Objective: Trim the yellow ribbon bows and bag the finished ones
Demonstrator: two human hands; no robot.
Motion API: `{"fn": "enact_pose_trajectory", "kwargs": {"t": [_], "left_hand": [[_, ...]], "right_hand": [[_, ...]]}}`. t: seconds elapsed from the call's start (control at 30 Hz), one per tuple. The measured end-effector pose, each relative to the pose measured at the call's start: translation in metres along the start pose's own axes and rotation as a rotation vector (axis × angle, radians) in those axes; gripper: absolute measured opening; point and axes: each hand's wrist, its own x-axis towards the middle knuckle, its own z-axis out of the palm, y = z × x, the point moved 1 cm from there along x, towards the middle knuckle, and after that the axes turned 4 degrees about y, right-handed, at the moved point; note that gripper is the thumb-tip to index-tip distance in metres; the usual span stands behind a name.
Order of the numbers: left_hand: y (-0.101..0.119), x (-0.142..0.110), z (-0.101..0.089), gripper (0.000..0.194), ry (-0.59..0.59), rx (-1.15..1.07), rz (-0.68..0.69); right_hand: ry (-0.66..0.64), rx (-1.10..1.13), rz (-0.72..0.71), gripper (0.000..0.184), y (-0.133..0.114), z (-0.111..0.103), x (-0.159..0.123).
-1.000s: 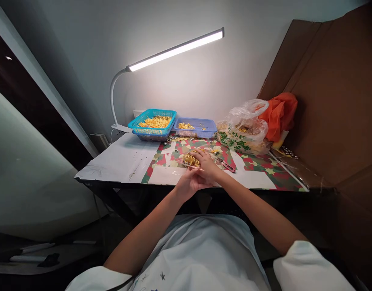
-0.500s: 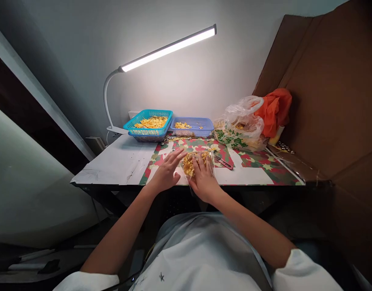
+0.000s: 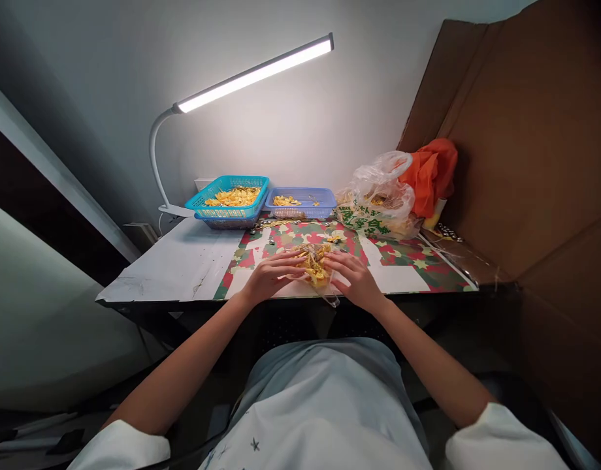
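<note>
Here at the front of the table [image 3: 183,261], both bare hands are on one clear plastic bag [image 3: 319,277] stuffed with shiny gold pieces; it sits at the near edge, between the hands, a loose flap of film sticking out over the rim towards the person's lap. The left hand [image 3: 271,275] is on the bag's left side, fingers stretched across the film; whether they pinch it, I cannot tell from here. The right hand [image 3: 357,279] is opposite, fingertips on the bag's right side, thumb spread well apart from the fingers; the two hands face each other with the bag in the middle, not touching one another.

Just beyond the bag, a small yellow piece [image 3: 334,239] lies on the camouflage-patterned sheet [image 3: 403,256]; behind it, a lavender plastic basket [image 3: 326,198] holds a modest heap of gold bits, and beside that a turquoise basket [image 3: 232,213], more generously filled, is stacked on a blue basket [image 3: 226,223]; over them all, the white LED lamp [image 3: 256,73] is blazing; to the right, a bulging carrier bag [image 3: 372,212] with green print leans near some orange fabric [image 3: 432,176], with a tall cardboard panel [image 3: 526,163] beyond.
</note>
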Motion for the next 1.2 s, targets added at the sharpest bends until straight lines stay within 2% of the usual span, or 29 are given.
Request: {"fn": "enact_pose_trajectory", "kwargs": {"t": [0.07, 0.13, 0.23, 0.3, 0.33, 0.43, 0.53, 0.67, 0.77, 0.9, 1.1, 1.2], "left_hand": [[-0.003, 0.004, -0.007, 0.022, 0.037, 0.059, 0.045], [-0.01, 0.009, -0.016, 0.016, 0.115, 0.116, 0.092], [-0.022, 0.025, -0.03, 0.01, 0.277, 0.11, 0.147], [-0.025, 0.044, -0.041, 0.022, 0.415, 0.05, 0.156], [-0.024, 0.056, -0.046, 0.03, 0.481, 0.008, 0.139], [-0.009, 0.092, -0.058, 0.048, 0.576, -0.108, 0.041], [0.011, 0.117, -0.061, 0.052, 0.552, -0.186, -0.062], [0.021, 0.123, -0.049, 0.045, 0.538, -0.242, -0.12], [0.016, 0.118, -0.043, 0.045, 0.56, -0.235, -0.182], [0.008, 0.117, -0.048, 0.044, 0.592, -0.205, -0.265], [0.009, 0.134, -0.059, 0.036, 0.508, -0.134, -0.324], [0.008, 0.141, -0.062, 0.033, 0.493, -0.106, -0.344]], "right_hand": [[0.0, 0.076, 0.012, 0.023, 0.007, 0.01, 0.015], [0.027, 0.155, 0.051, 0.022, 0.012, 0.015, 0.029], [0.154, 0.341, 0.16, 0.018, 0.024, 0.018, 0.052], [0.294, 0.469, 0.307, 0.014, 0.035, 0.016, 0.075], [0.324, 0.518, 0.393, 0.012, 0.041, 0.014, 0.088], [0.275, 0.664, 0.585, 0.014, 0.052, 0.002, 0.13], [0.207, 0.8, 0.61, 0.02, 0.048, -0.012, 0.158], [0.127, 0.885, 0.573, 0.036, 0.033, -0.014, 0.161], [0.224, 0.907, 0.624, 0.027, 0.028, -0.001, 0.155], [0.385, 0.942, 0.743, 0.021, 0.038, 0.01, 0.155], [0.354, 0.875, 0.854, 0.015, 0.053, 0.005, 0.165], [0.33, 0.879, 0.919, 0.017, 0.056, 0.003, 0.171]]}}
